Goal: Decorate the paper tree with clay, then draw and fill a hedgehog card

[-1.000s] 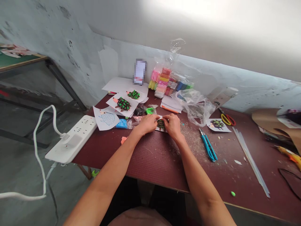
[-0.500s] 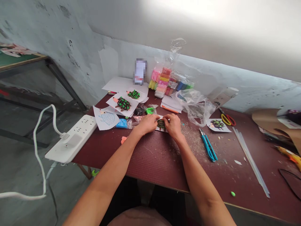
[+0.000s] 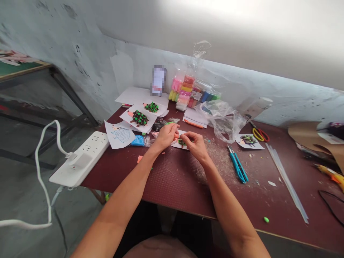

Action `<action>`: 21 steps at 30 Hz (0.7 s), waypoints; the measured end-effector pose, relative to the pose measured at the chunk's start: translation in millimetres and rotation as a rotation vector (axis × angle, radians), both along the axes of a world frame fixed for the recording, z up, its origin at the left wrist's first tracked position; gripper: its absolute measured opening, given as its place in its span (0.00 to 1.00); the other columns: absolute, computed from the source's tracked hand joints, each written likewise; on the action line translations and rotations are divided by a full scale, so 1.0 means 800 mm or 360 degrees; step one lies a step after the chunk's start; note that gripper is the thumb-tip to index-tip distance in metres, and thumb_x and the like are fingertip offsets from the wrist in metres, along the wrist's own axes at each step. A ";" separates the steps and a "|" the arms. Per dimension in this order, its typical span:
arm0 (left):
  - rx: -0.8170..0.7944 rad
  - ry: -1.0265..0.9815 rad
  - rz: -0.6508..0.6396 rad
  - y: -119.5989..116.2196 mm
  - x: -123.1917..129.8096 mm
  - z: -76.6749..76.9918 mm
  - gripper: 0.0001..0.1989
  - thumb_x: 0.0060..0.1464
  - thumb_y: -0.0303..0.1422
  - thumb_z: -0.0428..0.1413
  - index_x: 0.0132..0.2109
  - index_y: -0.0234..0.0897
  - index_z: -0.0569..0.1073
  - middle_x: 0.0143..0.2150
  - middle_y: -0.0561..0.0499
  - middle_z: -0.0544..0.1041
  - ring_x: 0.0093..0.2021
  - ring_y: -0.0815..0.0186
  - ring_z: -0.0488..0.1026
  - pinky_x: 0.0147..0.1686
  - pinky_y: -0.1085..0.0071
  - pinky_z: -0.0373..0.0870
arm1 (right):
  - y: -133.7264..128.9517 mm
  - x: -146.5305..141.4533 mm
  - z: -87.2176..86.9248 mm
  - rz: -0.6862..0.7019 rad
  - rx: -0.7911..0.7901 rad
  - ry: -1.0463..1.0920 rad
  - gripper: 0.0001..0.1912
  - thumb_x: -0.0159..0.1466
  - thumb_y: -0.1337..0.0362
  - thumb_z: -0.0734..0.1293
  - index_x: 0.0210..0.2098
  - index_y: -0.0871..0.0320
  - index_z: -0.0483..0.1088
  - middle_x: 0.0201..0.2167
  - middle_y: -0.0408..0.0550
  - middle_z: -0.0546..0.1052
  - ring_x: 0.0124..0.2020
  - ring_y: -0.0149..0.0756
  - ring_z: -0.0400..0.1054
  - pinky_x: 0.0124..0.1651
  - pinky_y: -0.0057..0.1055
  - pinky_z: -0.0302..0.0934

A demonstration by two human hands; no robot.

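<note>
A white paper card (image 3: 176,144) lies on the table between my hands. On it is a half-covered hedgehog figure (image 3: 182,142) of dark, green-marked spines, with a pinkish-orange part toward its left. My left hand (image 3: 167,136) is raised over the card's left side, its fingers curled together; whatever they may hold is hidden. Over the right part of the figure, my right hand (image 3: 195,144) has thumb and forefinger pinched, and I cannot make out anything between them. Behind the left hand lie black clay (image 3: 158,124) and a blue clay packet (image 3: 138,140).
Finished hedgehog cards (image 3: 140,118) and a blue hedgehog drawing (image 3: 122,135) lie left, beside a power strip (image 3: 80,157). Bagged coloured clay (image 3: 188,89) stands behind. To the right are a teal utility knife (image 3: 238,166), scissors (image 3: 259,133) and clear glue sticks (image 3: 287,182).
My left hand has lifted off the figure and turned, uncovering the card's left part and covering most of the green clay. My right hand has shifted slightly and its fingers have drawn together.
</note>
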State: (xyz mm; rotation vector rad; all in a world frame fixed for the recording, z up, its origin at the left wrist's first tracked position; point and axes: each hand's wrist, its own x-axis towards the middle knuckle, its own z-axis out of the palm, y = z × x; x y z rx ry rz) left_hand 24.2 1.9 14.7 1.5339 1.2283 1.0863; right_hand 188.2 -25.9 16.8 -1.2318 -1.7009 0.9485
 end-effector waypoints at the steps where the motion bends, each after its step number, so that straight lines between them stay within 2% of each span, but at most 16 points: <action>1: 0.0018 0.0016 -0.0002 0.001 0.000 -0.001 0.16 0.67 0.32 0.47 0.48 0.30 0.78 0.36 0.46 0.79 0.27 0.70 0.71 0.27 0.76 0.66 | -0.003 -0.004 0.002 0.0062 -0.0029 0.0016 0.24 0.63 0.43 0.68 0.30 0.59 0.76 0.23 0.43 0.72 0.24 0.30 0.60 0.29 0.29 0.53; 4: 0.0061 0.0003 -0.0019 0.003 0.000 -0.004 0.14 0.66 0.31 0.48 0.46 0.30 0.78 0.34 0.48 0.78 0.28 0.69 0.71 0.29 0.76 0.66 | -0.007 -0.010 0.005 0.0124 -0.0034 0.0029 0.26 0.63 0.41 0.68 0.31 0.59 0.77 0.23 0.43 0.73 0.25 0.30 0.60 0.29 0.28 0.53; 6: 0.0022 -0.0077 -0.0071 0.002 0.001 -0.003 0.14 0.67 0.33 0.49 0.44 0.31 0.78 0.29 0.50 0.75 0.26 0.70 0.69 0.27 0.76 0.65 | -0.007 -0.009 0.005 0.0095 0.0006 0.0016 0.26 0.63 0.41 0.67 0.31 0.59 0.77 0.25 0.44 0.75 0.26 0.30 0.61 0.30 0.29 0.55; 9: -0.0161 -0.0224 -0.0275 -0.005 0.000 0.001 0.17 0.67 0.39 0.51 0.36 0.31 0.76 0.23 0.54 0.70 0.22 0.71 0.66 0.23 0.77 0.63 | -0.005 -0.003 0.002 -0.0003 0.0050 -0.0019 0.24 0.65 0.43 0.66 0.30 0.58 0.75 0.25 0.45 0.75 0.26 0.31 0.63 0.31 0.29 0.57; 11: -0.0253 -0.0317 -0.0431 -0.012 -0.003 0.008 0.17 0.62 0.41 0.58 0.31 0.32 0.74 0.25 0.53 0.72 0.23 0.73 0.68 0.24 0.77 0.66 | -0.003 0.001 0.001 -0.0065 0.0062 -0.0037 0.22 0.65 0.45 0.66 0.29 0.58 0.74 0.24 0.44 0.74 0.25 0.31 0.61 0.29 0.28 0.56; 13: -0.0350 -0.0401 -0.0481 -0.018 -0.006 0.015 0.15 0.59 0.40 0.61 0.32 0.31 0.74 0.25 0.53 0.73 0.22 0.73 0.69 0.23 0.77 0.68 | -0.003 0.004 0.000 -0.0117 0.0084 -0.0033 0.20 0.65 0.47 0.66 0.28 0.57 0.73 0.22 0.43 0.72 0.24 0.30 0.60 0.28 0.28 0.55; 15: -0.0411 -0.0471 -0.0437 -0.021 -0.009 0.020 0.14 0.59 0.39 0.61 0.32 0.31 0.74 0.24 0.53 0.74 0.22 0.73 0.70 0.22 0.77 0.70 | -0.002 0.005 0.000 -0.0166 0.0096 0.0028 0.19 0.64 0.47 0.66 0.28 0.57 0.73 0.22 0.42 0.71 0.24 0.30 0.61 0.28 0.28 0.56; 19: -0.0395 -0.0572 -0.0126 -0.018 -0.012 0.021 0.12 0.58 0.37 0.63 0.34 0.31 0.73 0.27 0.51 0.76 0.20 0.71 0.73 0.18 0.77 0.70 | -0.003 0.005 0.006 -0.0278 0.0066 0.0235 0.18 0.63 0.48 0.67 0.29 0.56 0.72 0.24 0.43 0.73 0.24 0.31 0.64 0.29 0.29 0.59; 21: -0.0364 -0.0594 -0.0061 -0.015 -0.012 0.019 0.13 0.58 0.38 0.63 0.34 0.32 0.72 0.27 0.51 0.77 0.19 0.71 0.73 0.16 0.77 0.69 | -0.006 0.004 0.009 -0.0266 0.0087 0.0249 0.17 0.62 0.49 0.68 0.30 0.56 0.72 0.25 0.43 0.73 0.25 0.31 0.64 0.29 0.29 0.60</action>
